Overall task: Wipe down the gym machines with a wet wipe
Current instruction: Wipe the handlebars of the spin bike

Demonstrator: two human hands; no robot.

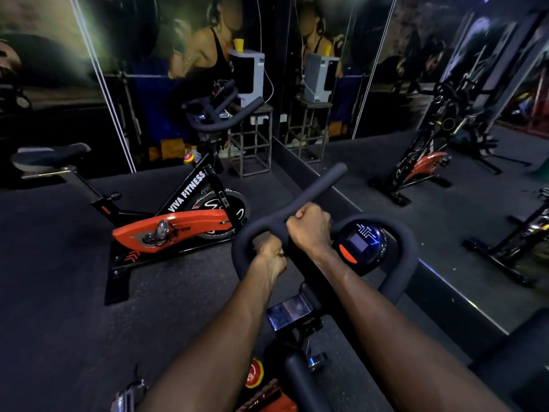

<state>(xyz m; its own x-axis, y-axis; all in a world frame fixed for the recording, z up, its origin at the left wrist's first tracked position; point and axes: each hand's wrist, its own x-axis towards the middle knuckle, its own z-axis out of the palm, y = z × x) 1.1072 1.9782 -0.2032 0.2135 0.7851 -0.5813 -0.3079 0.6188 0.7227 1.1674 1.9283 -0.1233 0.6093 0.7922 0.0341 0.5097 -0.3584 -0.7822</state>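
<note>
A: What are the hands doing?

B: The right hand [309,226] is curled tight round the black handlebar [315,188] of the near bike, just where the bar bends up and away. The left hand [269,252] sits just beside it, lower and to the left, fingers also closed on the bar's curved loop.

A: And the wet wipe?

B: I cannot make one out; if it is there, it is hidden inside a fist.

A: What lies next to the hands?

B: Just right of the right hand, inside the loop, is a round console [362,243] with a small screen and an orange button. Nearer, below the forearms, a shiny flat plate [289,313] sits on the stem.

A: Farther out?

B: To the left on the dark floor [59,278] stands a second bike [175,227], black and orange, lettered VIVA FITNESS, with its saddle [49,157] far left. Behind it a metal stand [252,144] carries a white box. A mirror [416,99] on the right wall shows more bikes.
</note>
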